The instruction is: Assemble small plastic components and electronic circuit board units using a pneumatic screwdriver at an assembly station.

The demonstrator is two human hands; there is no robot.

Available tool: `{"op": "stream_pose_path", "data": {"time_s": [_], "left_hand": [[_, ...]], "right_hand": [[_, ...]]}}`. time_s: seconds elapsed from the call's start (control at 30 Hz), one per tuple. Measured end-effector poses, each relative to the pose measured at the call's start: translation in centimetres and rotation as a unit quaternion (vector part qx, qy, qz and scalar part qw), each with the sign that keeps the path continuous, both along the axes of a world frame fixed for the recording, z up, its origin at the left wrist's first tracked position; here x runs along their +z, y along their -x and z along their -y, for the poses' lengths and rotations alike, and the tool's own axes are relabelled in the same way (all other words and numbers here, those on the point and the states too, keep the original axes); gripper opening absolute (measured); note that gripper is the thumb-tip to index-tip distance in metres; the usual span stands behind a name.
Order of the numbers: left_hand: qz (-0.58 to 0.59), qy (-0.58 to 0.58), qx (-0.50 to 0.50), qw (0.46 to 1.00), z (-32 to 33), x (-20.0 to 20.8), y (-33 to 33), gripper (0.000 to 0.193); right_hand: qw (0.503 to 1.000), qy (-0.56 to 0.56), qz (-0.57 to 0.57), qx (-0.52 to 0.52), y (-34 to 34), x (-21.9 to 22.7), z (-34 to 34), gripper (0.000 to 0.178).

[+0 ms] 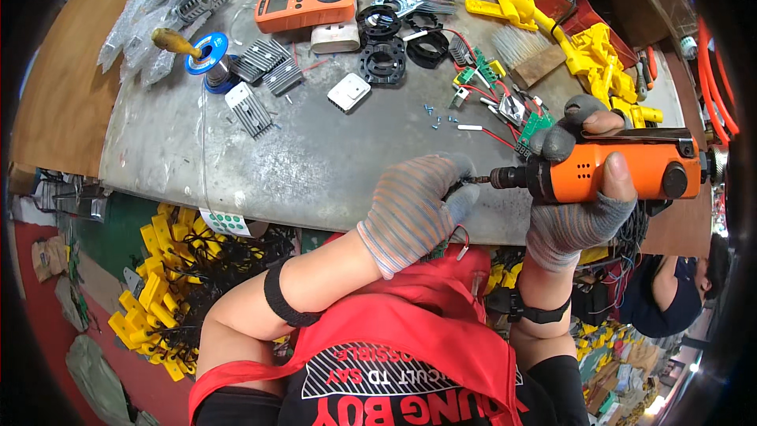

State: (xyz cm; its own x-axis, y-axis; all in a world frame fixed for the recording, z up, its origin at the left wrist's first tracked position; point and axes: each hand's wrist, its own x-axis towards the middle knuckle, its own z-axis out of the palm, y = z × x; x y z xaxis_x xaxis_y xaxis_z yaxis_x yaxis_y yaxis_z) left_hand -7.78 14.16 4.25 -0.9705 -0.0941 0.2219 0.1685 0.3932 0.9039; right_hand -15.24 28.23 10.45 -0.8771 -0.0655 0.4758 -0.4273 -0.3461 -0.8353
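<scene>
An orange electric screwdriver (623, 170) is gripped in my gloved right hand (579, 225), lying level with its bit pointing left. Thumb and fingers wrap round its body. My gloved left hand (418, 197) is closed right at the bit's tip, over the table's near edge. What its fingers hold is hidden. Below that hand, a red wire with a white connector (462, 252) hangs near a bit of green circuit board. Several small screws (440, 118) lie on the table above my left hand. Green circuit boards with red wires (481, 71) lie farther back.
On the metal table (315, 166) are a white square part (348, 93), silver heat sinks (248, 109), black rings (382, 61), a solder spool (209, 55) and an orange meter (306, 6). Yellow plastic housings (591, 51) pile at right. Another person (666, 296) is at lower right.
</scene>
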Motion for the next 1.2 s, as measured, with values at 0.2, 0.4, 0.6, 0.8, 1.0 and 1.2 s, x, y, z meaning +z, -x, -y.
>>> {"op": "stream_pose_path", "data": {"time_s": [0.2, 0.4, 0.6, 0.8, 1.0, 1.2], "left_hand": [[0.057, -0.087, -0.019, 0.994, 0.7, 0.8, 0.1, 0.014], [0.086, -0.082, -0.032, 0.992, 1.1, 1.3, 0.3, 0.016], [0.158, -0.131, -0.045, 0.978, 2.9, 0.9, 0.0, 0.02], [0.048, 0.026, -0.082, 0.995, 3.0, -0.7, -0.3, 0.029], [0.041, 0.044, 0.076, 0.995, 3.7, 2.5, 0.8, 0.033], [0.06, 0.038, 0.061, 0.996, 8.5, 4.0, 2.2, 0.033]], "right_hand": [[1.0, 0.014, -0.008, 0.027, 0.1, 0.5, -0.1, 0.04], [0.994, 0.038, -0.075, 0.075, 0.1, 4.4, -1.4, 0.049], [0.997, 0.075, -0.011, 0.004, 0.9, 2.7, -2.4, 0.05], [0.995, 0.103, 0.016, -0.011, 0.6, 0.6, -3.0, 0.042], [0.965, 0.225, 0.112, 0.068, 2.1, 0.1, -4.8, 0.037], [0.955, 0.239, 0.172, 0.038, 3.7, -1.4, -6.9, 0.027]]}}
